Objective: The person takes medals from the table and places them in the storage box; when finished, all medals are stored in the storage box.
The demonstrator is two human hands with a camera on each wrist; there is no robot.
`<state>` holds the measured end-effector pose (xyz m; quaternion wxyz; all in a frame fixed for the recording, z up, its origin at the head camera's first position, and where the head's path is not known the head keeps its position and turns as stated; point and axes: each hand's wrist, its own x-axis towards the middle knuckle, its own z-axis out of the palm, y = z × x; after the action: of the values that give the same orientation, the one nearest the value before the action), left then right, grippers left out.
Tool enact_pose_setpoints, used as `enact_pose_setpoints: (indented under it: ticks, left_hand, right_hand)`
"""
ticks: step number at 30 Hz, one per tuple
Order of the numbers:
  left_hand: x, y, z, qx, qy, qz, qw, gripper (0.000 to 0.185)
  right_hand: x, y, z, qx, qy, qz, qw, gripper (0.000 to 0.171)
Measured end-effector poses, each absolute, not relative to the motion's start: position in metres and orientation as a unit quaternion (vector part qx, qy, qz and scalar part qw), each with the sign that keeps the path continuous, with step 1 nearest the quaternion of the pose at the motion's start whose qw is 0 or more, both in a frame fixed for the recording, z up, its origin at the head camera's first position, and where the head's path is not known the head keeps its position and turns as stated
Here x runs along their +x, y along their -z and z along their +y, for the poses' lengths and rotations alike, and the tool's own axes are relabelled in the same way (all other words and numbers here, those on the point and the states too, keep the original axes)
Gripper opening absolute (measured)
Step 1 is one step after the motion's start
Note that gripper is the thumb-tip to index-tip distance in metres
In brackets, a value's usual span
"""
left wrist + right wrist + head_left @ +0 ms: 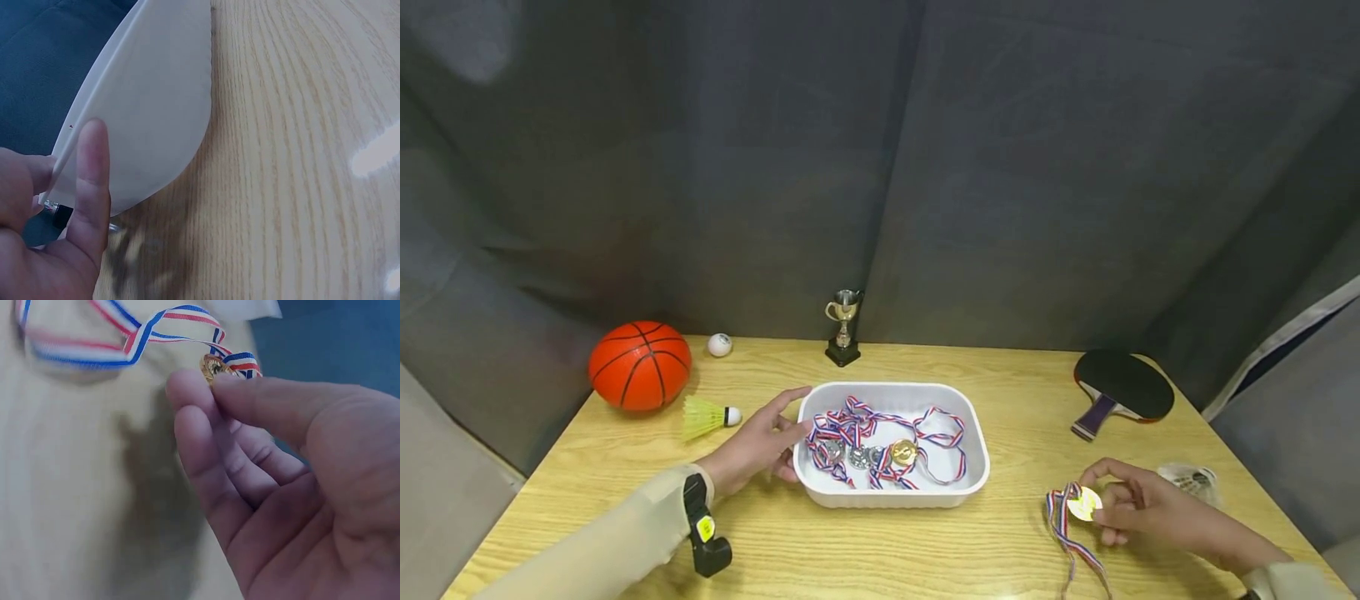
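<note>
Right hand (pixel 1138 504) pinches one medal (pixel 1084 503) (gold).

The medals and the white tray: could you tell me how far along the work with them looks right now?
Several medals already lie in the white tray, ribbons tangled. In hand: the right hand pinches a gold medal above the table, right of the tray, its ribbon trailing, while the left hand rests against the tray's left edge. No other loose medal shows outside the tray.
</note>
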<state>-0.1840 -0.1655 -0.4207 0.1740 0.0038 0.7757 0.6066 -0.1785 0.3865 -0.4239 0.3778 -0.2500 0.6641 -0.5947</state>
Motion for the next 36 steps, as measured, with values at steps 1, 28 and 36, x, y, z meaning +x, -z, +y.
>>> enact_pose_setpoints:
  ticks: [1, 28, 36]
  left_hand:
    - [-0.184, 0.421, -0.165, 0.004, -0.606, 0.776, 0.174, 0.062]
    - [-0.184, 0.423, -0.164, 0.010, -0.617, 0.767, 0.176, 0.062]
    - [-0.185, 0.422, -0.160, 0.007, -0.616, 0.769, 0.173, 0.062]
  right_hand:
    - [-0.179, 0.418, 0.389, -0.243, 0.590, 0.673, 0.375, 0.035]
    - [-0.215, 0.245, 0.287, -0.293, 0.567, 0.766, 0.075, 0.038]
    - [-0.235, 0.255, 0.223, -0.270, 0.555, 0.781, 0.088, 0.033]
